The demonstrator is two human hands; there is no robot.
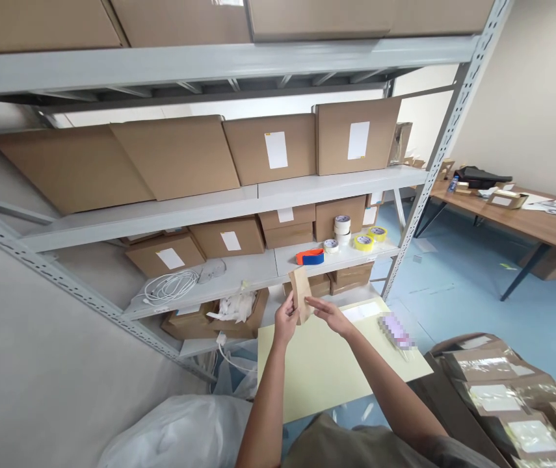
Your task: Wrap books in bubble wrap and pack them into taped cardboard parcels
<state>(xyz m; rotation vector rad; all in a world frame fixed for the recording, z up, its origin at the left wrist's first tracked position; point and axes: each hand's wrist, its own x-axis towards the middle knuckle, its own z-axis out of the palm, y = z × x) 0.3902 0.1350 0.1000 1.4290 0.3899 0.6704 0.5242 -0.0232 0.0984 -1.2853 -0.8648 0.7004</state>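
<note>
My left hand (286, 318) is closed around the lower left side of a small brown cardboard box (301, 292), held upright and slightly tilted. On its right side, my right hand (330, 314) has its fingers stretched out, with the fingertips at the box's surface. Whether they press on it I cannot tell. Both hands are above a pale yellow board (326, 374). A pixelated purple item (397, 330) lies at the board's right side, near a white paper (360, 311).
A grey metal shelf rack (238, 211) with cardboard boxes stands in front. It holds an orange-and-blue tape dispenser (310, 257), tape rolls (364, 242) and a coiled white cable (171, 286). Taped cartons (497, 396) are at right, a white plastic bag (180, 432) at lower left, a wooden table (526, 221) beyond.
</note>
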